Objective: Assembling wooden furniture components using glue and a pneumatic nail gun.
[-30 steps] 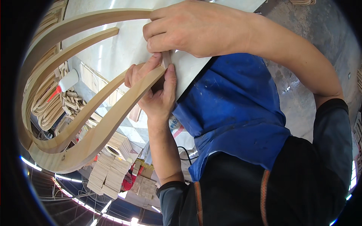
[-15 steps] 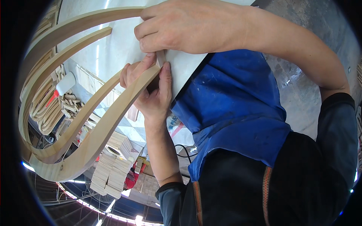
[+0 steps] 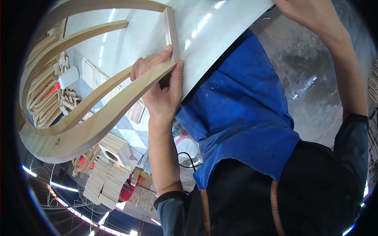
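Note:
A large curved wooden frame (image 3: 94,131), its pale bars bent into U shapes, rests over the light worktable (image 3: 204,47). My left hand (image 3: 163,88) is closed round the near bar's end, with the thumb on one side and the fingers on the other. A short straight wooden crosspiece (image 3: 171,35) runs from there to the end of the far bar, and my left index fingertip touches it. My right hand (image 3: 309,13) is away from the frame, beyond the table edge at the upper right. Its fingers are mostly cut off by the picture's edge.
A white bottle with a red nozzle (image 3: 69,77) stands at the left, near small wood offcuts (image 3: 70,100) and stacked curved wooden pieces (image 3: 45,106). Stacks of wooden boards (image 3: 104,183) lie lower left. A blue apron (image 3: 244,106) hangs against the table edge.
My right hand has let go of the frame's far end and moved right, past the table edge, uncovering the crosspiece. The left hand keeps its grip; the frame appears slightly shifted in view.

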{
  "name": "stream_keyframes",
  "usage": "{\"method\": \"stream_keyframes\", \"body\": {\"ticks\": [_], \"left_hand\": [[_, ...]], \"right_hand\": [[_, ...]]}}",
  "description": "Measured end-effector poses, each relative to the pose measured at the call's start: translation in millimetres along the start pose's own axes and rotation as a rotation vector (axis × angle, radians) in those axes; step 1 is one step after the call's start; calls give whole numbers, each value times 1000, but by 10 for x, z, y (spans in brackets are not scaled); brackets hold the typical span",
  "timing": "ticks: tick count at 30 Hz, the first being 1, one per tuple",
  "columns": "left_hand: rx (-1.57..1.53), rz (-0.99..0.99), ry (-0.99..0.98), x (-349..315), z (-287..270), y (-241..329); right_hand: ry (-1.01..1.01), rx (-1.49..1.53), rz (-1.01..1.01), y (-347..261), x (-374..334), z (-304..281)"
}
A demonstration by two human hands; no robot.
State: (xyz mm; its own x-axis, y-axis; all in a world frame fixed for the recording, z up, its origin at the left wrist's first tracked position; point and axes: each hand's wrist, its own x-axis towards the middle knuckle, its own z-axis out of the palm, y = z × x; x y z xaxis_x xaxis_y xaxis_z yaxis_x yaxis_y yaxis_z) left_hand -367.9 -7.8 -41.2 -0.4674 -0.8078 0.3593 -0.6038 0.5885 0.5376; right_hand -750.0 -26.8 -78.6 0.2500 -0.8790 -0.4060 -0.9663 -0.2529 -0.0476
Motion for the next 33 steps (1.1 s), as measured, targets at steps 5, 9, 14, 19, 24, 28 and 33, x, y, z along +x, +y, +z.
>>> {"method": "stream_keyframes", "body": {"ticks": [5, 9, 14, 19, 24, 28, 33], "left_hand": [[-44, -30, 12, -34, -27, -43], [-73, -46, -26, 2, 54, 2], [-58, -48, 6, -68, -35, -36], [-55, -28, -19, -43, -46, -31], [-81, -43, -15, -27, 22, -33], [-84, -41, -16, -44, 5, -51], [-73, -19, -13, -45, 2, -64]], "right_hand": [[686, 49, -70, -389, 0, -807], [408, 57, 7, -385, -239, -1030], [193, 510, -126, -561, -951, -1170], [-207, 1522, 117, -892, -960, -1066], [-281, 1888, 158, -1110, -807, -485], [-324, 2069, 161, -1174, -738, -424], [-353, 2110, 147, -1172, -708, -422]]}}
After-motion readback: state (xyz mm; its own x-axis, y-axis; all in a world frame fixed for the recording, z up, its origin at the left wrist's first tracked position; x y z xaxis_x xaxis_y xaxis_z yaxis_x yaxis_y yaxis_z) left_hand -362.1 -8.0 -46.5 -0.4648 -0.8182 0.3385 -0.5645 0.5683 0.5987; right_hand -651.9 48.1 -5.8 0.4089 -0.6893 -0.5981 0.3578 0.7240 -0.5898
